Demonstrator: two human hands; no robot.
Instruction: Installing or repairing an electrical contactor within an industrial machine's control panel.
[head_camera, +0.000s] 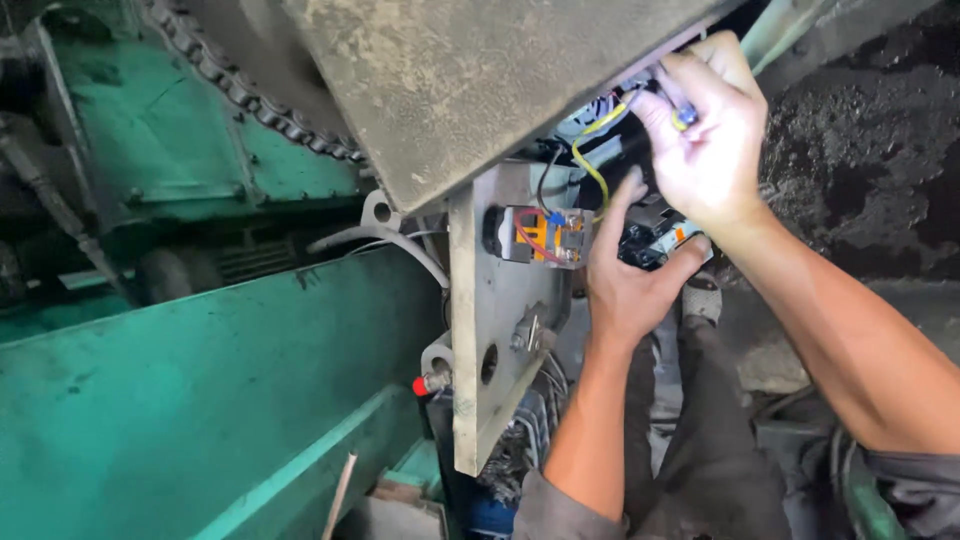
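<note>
Landmark: the upright grey metal mounting plate (495, 330), dusty, with round holes.

Just right of the plate's top, under the tilted dusty grey metal cover (480, 80), both hands work in a dark recess of wiring. Right hand (705, 130) is uppermost, fingers curled and pinching a thin tool with a blue and yellow tip (685, 115) among the wires. A yellow insulated wire (590, 150) loops down from that spot toward the plate. Left hand (630, 270) sits lower, right of the plate's upper edge; thumb spread out under a small black and white electrical component (655, 240), forefinger pointing up into the recess. Whether it grips the component: cannot tell.

On the plate's top face: an orange and grey relay block (545, 235) with red wire. Left of the plate: green painted machine panels (200, 390), a roller chain (260, 95) above. The cover's edge hides the recess's upper part.
</note>
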